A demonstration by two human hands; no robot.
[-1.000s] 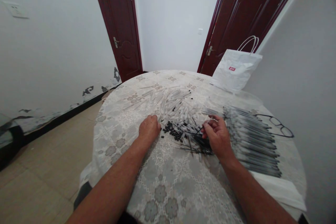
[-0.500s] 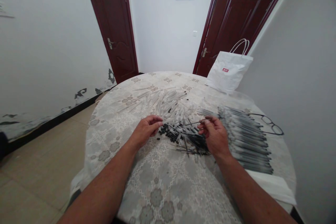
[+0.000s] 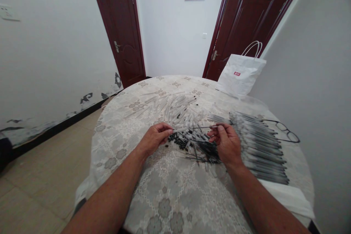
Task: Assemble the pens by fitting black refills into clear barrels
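Pinched in my left hand (image 3: 156,138) is the end of a clear pen barrel (image 3: 180,130), which points right. My right hand (image 3: 227,140) grips a thin dark pen refill (image 3: 203,127) between thumb and fingers. Barrel and refill lie in one line; whether the refill's tip is inside the barrel I cannot tell. Beneath them lie small black caps (image 3: 179,141) and a heap of dark refills (image 3: 207,146). Just beyond is a pile of clear barrels (image 3: 175,108). Rows of pens with dark refills inside (image 3: 264,150) are stacked right of my right hand.
A round table with a patterned cloth (image 3: 164,186) carries everything. Eyeglasses (image 3: 286,131) lie by the right edge, beyond the stacked pens. A white paper bag (image 3: 241,75) stands at the back right. A folded white sheet (image 3: 287,193) lies near my right forearm.
A clear barrel now shows between my left fingers, lined up with the refill in my right hand. The refill has levelled out. The whole view has shifted slightly.
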